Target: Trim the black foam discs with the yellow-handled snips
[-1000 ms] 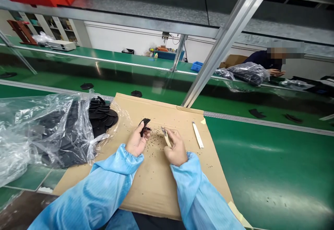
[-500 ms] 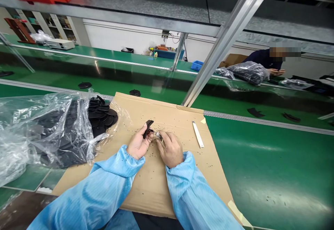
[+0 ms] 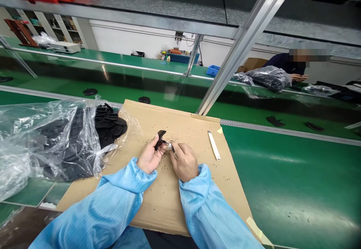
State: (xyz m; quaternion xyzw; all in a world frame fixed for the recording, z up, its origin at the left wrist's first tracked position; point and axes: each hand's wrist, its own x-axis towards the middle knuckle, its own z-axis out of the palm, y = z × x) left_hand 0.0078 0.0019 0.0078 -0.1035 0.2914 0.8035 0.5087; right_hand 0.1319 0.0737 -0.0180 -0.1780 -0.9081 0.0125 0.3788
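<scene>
My left hand (image 3: 150, 157) is closed on a curved black plastic part (image 3: 160, 136), held tilted up between thumb and fingers. Close beside it, my right hand (image 3: 184, 160) is wrapped round small metal nippers (image 3: 169, 146). Their shiny jaws point left at the lower edge of the black part; whether they touch it I cannot tell. Most of the nippers' handles are hidden in my palm. Tiny black scraps lie scattered on the cardboard sheet (image 3: 163, 211) under both hands.
A clear plastic bag (image 3: 64, 140) of black plastic parts (image 3: 113, 125) lies at the left. A white-handled knife (image 3: 214, 146) rests on the cardboard's right side. Behind runs a green conveyor belt (image 3: 118, 91) with several black parts, crossed by a slanted metal post (image 3: 225, 72). A co-worker (image 3: 284, 63) sits beyond.
The black parts on the green belt have shifted slightly left. My hands stay almost in place, and the metal jaws show a little more between them.
</scene>
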